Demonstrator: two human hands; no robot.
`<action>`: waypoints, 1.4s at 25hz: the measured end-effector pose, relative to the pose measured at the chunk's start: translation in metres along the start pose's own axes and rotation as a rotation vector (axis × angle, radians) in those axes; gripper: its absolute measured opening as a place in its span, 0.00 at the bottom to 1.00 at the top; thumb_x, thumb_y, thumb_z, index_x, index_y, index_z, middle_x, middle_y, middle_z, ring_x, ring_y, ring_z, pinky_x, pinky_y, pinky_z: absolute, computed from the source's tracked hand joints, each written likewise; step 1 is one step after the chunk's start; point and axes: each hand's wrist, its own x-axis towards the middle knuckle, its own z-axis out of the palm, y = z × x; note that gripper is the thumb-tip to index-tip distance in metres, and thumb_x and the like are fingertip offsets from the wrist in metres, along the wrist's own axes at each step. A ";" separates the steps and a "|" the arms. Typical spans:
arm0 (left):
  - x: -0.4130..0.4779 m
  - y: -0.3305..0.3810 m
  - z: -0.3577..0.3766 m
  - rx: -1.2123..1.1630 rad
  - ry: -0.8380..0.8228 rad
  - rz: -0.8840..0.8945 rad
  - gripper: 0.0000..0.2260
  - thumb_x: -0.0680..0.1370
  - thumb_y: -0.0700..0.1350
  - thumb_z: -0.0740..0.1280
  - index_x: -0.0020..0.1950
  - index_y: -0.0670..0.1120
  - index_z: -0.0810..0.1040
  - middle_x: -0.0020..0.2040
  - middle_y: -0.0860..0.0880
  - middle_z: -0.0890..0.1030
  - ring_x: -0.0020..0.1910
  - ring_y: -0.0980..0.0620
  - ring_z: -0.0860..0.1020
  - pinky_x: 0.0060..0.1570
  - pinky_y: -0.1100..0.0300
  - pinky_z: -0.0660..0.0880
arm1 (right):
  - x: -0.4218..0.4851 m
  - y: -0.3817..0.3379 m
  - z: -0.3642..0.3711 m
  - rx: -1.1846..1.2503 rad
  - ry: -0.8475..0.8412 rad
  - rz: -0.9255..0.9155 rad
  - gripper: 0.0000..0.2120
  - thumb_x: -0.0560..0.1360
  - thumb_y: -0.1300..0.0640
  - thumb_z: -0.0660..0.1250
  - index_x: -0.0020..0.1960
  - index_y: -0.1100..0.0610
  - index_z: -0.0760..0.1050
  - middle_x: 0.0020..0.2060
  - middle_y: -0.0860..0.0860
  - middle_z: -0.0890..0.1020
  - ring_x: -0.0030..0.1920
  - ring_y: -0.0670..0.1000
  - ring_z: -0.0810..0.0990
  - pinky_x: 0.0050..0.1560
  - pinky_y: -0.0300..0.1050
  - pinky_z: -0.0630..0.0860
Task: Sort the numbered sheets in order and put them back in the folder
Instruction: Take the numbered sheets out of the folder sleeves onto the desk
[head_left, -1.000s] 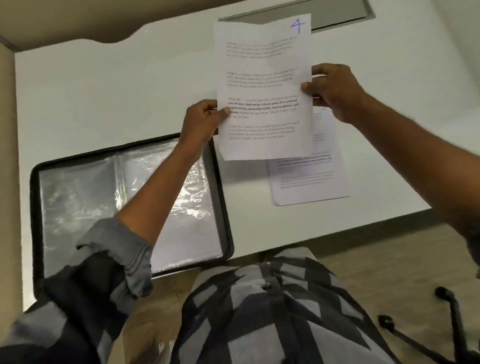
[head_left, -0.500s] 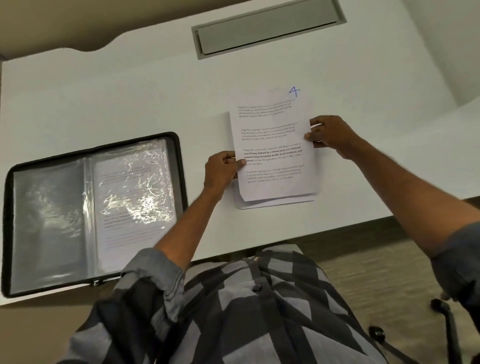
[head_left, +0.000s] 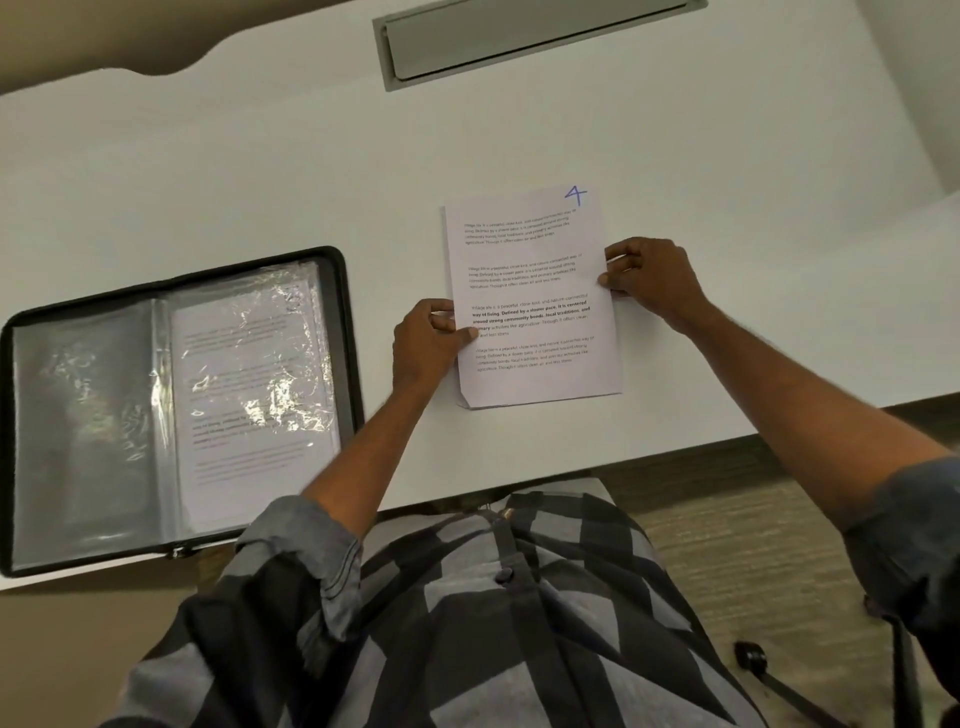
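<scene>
I have bare surface (head_left: 234, 171) across the upper frame; the open folder (head_left: 351, 332) (lower left) and centre sheets (head_left: 530, 291) block me.

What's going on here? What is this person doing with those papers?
A person at a white table is sorting numbered papers. The left hand and right hand each pinch a side edge of the sheet marked 4. It lies flat on the table, with the edge of a second page peeking out beneath it. To the left a black folder lies open, with a filed page in its right clear sleeve. The sheet is not yet in the folder.
</scene>
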 end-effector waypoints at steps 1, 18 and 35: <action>0.001 0.000 0.000 0.029 0.012 0.018 0.21 0.69 0.46 0.82 0.59 0.48 0.79 0.45 0.53 0.83 0.43 0.55 0.82 0.50 0.49 0.83 | 0.001 0.001 0.002 -0.021 0.018 -0.020 0.16 0.71 0.66 0.77 0.58 0.62 0.82 0.48 0.60 0.86 0.48 0.58 0.86 0.53 0.54 0.84; -0.038 -0.019 -0.047 0.322 0.069 0.327 0.27 0.85 0.49 0.61 0.82 0.41 0.59 0.82 0.44 0.61 0.82 0.48 0.53 0.81 0.49 0.52 | -0.059 -0.026 0.126 -0.703 -0.011 -0.681 0.25 0.85 0.54 0.58 0.79 0.63 0.61 0.79 0.59 0.63 0.81 0.60 0.58 0.78 0.62 0.58; -0.061 -0.159 -0.221 0.524 -0.026 0.310 0.40 0.82 0.62 0.62 0.84 0.44 0.47 0.84 0.47 0.45 0.82 0.50 0.40 0.81 0.47 0.41 | -0.144 -0.083 0.325 -0.846 -0.093 -0.703 0.26 0.88 0.53 0.52 0.83 0.58 0.52 0.83 0.55 0.52 0.83 0.55 0.47 0.81 0.58 0.51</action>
